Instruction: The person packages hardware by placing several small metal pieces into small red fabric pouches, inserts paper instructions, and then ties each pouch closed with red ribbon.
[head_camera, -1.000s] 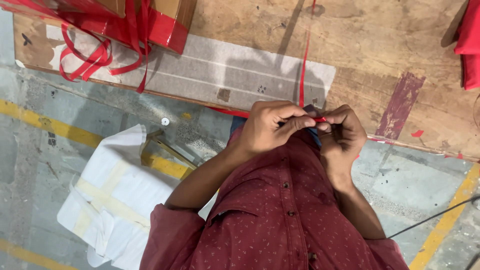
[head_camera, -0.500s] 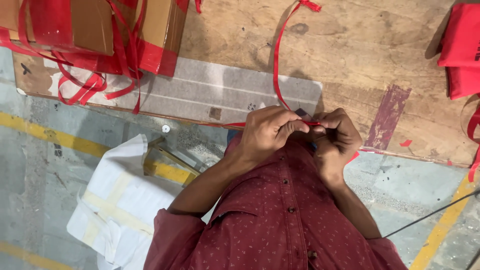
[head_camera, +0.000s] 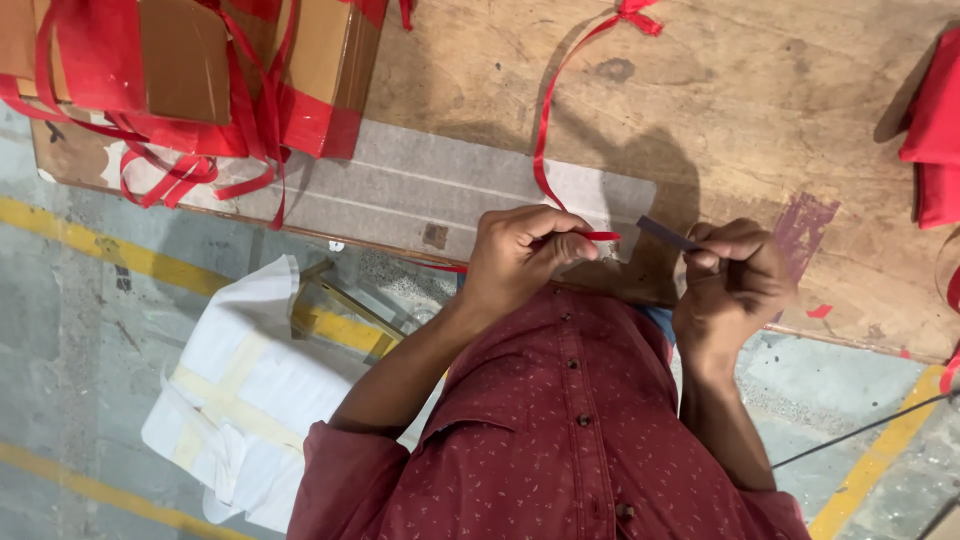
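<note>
A thin, limp, light red ribbon strip (head_camera: 545, 120) is being pinched near its end by the left hand (head_camera: 520, 255), while a small dark blade-like tool (head_camera: 668, 234) is being gripped closed in the right hand (head_camera: 735, 285).

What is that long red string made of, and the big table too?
The red ribbon looks like thin, slightly shiny plastic or satin: flat and curling. The table looks like bare, worn wood: pale brown with stains and grain.
</note>
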